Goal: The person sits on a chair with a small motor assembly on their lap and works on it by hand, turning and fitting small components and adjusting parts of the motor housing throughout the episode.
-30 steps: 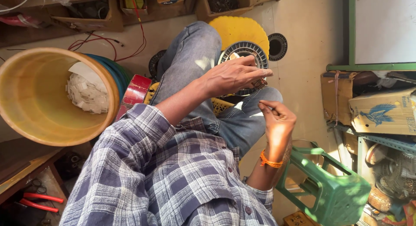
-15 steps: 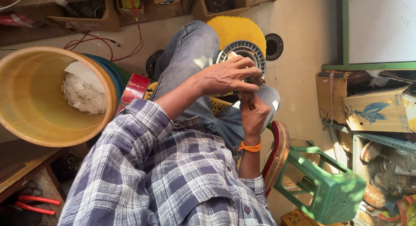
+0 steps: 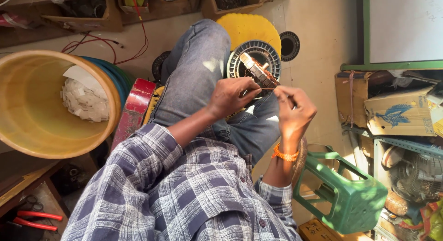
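A round motor stator (image 3: 255, 65) with copper windings rests on my jeans-clad knee, in front of a yellow disc (image 3: 247, 28). My left hand (image 3: 229, 96) sits at the stator's lower edge, its thumb and fingers pinched on a thin wire (image 3: 268, 88). That wire runs a short way right to my right hand (image 3: 295, 112), which pinches its other end. The right wrist wears an orange band. Both hands are close together, just below the windings.
A big yellow bucket (image 3: 27, 130) holding white paper scraps lies at the left, a red painted block (image 3: 134, 107) beside it. A green plastic stool (image 3: 350, 195) and cardboard boxes (image 3: 399, 114) stand at the right. Red-handled pliers (image 3: 34, 220) lie bottom left. A black ring (image 3: 290, 45) lies on the floor.
My right hand rose from beside the knee to meet the left hand at the stator. It now holds the thin wire stretched between both hands.
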Tool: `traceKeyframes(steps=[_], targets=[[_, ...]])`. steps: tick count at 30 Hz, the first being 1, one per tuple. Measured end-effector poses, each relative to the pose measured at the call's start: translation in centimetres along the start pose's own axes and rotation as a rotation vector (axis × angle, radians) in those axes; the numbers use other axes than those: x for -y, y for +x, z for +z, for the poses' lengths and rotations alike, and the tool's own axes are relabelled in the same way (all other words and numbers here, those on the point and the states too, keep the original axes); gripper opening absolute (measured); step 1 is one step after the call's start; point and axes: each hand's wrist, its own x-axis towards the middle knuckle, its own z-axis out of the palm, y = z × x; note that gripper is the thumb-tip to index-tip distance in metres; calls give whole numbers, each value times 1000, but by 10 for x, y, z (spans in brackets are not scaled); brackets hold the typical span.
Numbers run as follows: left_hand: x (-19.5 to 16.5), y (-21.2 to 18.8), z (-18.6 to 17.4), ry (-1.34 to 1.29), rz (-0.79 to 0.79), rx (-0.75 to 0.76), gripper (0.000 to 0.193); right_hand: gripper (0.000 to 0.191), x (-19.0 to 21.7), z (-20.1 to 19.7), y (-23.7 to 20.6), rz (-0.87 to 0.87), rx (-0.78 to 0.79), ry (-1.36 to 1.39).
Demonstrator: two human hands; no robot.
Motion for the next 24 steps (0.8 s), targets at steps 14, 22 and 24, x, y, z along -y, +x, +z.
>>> traceKeyframes(steps=[14, 22, 24], targets=[[-10, -9, 32, -538, -607, -185, 9, 10, -25, 24, 38, 255, 121, 440], [-17, -8, 31, -526, -603, -177, 9, 11, -26, 23, 47, 260, 153, 499], [-19, -8, 31, -487, -617, -171, 10, 12, -27, 24, 50, 262, 149, 481]])
